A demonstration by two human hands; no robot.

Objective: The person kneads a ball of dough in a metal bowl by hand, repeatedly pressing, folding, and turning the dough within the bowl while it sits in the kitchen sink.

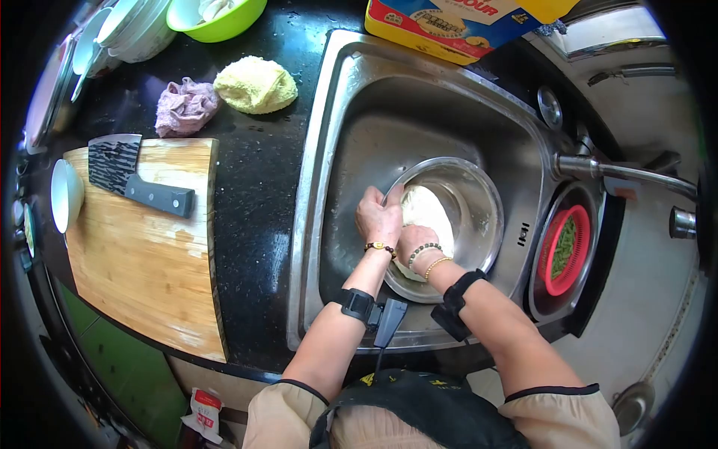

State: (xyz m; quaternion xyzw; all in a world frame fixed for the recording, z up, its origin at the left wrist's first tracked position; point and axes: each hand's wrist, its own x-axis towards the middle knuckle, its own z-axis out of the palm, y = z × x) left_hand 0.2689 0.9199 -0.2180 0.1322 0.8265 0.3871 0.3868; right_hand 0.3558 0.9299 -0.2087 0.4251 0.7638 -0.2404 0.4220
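Observation:
A metal bowl (490,209) sits inside the steel sink, with a large pale lump of dough (428,206) in it. My left hand (378,218) is closed on the bowl's left rim, its thumb lying along the edge. Close beside it, my right hand (419,241) is curled and pressed down on the dough; its fingertips are hidden. Both wrists wear beaded bracelets, and dark straps go round the forearms.
The sink (318,187) has a tap (628,170) on its right and a side basin with a red strainer (547,254) of chopped greens. At left, a cleaver (142,179) and white bowl (67,196) rest on a cutting board (142,277). Cloths (256,85) lie behind, near a flour bag (456,26).

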